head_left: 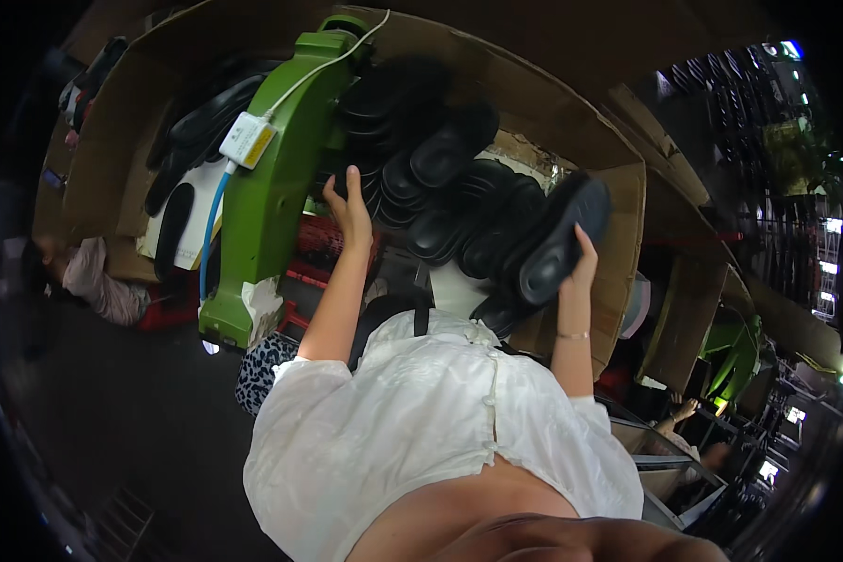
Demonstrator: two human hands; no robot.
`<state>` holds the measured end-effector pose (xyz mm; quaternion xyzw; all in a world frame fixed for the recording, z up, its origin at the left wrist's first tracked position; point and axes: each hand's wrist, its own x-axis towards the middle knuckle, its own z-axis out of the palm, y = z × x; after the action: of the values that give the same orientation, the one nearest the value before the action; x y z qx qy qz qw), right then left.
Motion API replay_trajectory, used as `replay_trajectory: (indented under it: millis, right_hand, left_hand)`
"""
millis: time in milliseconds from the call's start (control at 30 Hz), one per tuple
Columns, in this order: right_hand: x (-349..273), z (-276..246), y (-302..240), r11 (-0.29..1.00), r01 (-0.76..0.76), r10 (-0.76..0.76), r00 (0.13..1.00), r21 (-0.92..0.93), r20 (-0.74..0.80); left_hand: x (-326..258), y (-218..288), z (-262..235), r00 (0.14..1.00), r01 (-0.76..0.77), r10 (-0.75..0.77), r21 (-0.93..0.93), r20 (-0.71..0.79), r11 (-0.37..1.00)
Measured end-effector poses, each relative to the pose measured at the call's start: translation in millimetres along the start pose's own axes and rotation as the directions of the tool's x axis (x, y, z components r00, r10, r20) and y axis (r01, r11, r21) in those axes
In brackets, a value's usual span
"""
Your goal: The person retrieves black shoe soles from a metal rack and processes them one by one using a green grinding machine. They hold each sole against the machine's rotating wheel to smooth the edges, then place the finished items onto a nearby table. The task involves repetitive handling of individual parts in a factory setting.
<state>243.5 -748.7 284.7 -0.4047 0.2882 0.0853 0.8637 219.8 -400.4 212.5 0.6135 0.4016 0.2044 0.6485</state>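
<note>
Black shoe soles (459,215) lie in overlapping rows and stacks in front of me. At the right of these rows, my right hand (579,267) grips the edge of a black shoe sole (557,248), which stands tilted; part of the fingers is hidden. Beside the green machine arm (276,197), my left hand (350,214) is raised with its visible fingers apart. It is up against the left-hand stack of soles (375,122), and whether it touches them I cannot tell.
A cardboard wall (618,244) curves around the soles. The green arm carries a white box (247,139) with a white cord and a blue cable (213,220). More black soles (173,229) lie left of it. Another person's arm (98,276) shows at far left.
</note>
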Motion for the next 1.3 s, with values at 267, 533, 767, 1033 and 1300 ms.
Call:
replay_trajectory:
  millis: [267,533,767,1033,1300]
  right_hand:
    - [118.5,164.6,87.5,0.944,-0.33,0.322,0.915,-0.01,0.243]
    - [127.1,187.8,94.4,0.92,-0.361,0.388,0.887,-0.151,0.251]
    - [115.6,199.0,77.6,0.762,-0.476,0.572,0.813,-0.44,0.111]
    - [116.2,192.2,74.2,0.787,-0.43,0.501,0.864,-0.441,0.051]
    - [142.3,157.5,78.5,0.821,-0.443,0.54,0.807,-0.362,0.238]
  left_hand:
    - [24.8,-2.9,33.4,0.995,0.098,-0.098,-0.127,0.007,0.987]
    - [35.3,24.3,66.7,0.959,0.253,-0.282,-0.414,-0.011,0.875]
    - [38.0,64.2,52.1,0.91,0.263,-0.069,-0.44,0.41,0.858]
    - [79.2,62.1,34.5,0.661,0.532,-0.403,-0.017,0.632,0.846]
    - [88.0,91.9,30.2,0.307,0.629,-0.159,-0.074,0.938,0.774]
